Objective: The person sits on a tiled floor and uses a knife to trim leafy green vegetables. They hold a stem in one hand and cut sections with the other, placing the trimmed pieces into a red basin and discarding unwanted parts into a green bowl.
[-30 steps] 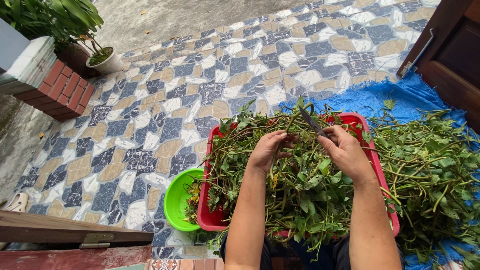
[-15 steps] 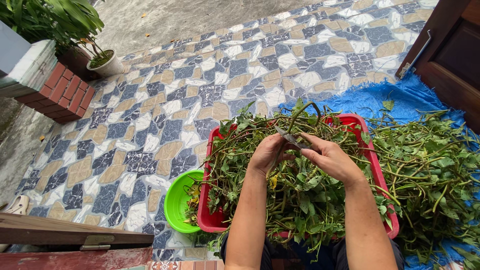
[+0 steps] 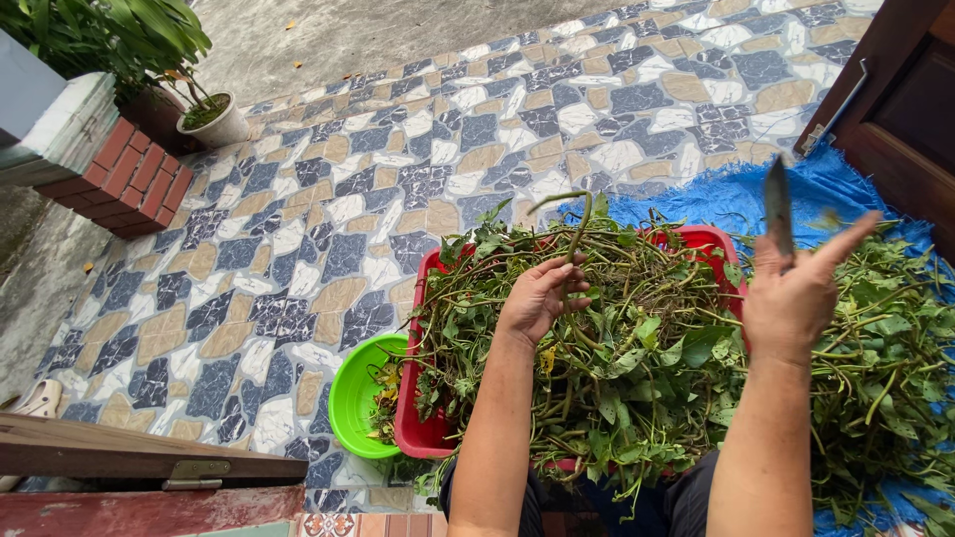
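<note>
Greens, a tangle of leafy stems, fill the red tub at lower centre of the frame and spill over its rim. The left hand rests on top of the heap, its fingers closed around a single green stem that curves upward and bends over at the tip. The right hand is lifted clear of the pile at right of the frame, index finger stretched out, the other fingers curled around a knife whose blade points up; the blade is blurred, so its edge cannot be made out. A second heap of leafy stems lies on a blue sheet at right, just beside the tub. A green bowl touches the tub's left side, with some leaf scraps in it. Patterned floor tiles cover the ground, with a potted plant and a brick post at upper left, and a wooden door at upper right.
</note>
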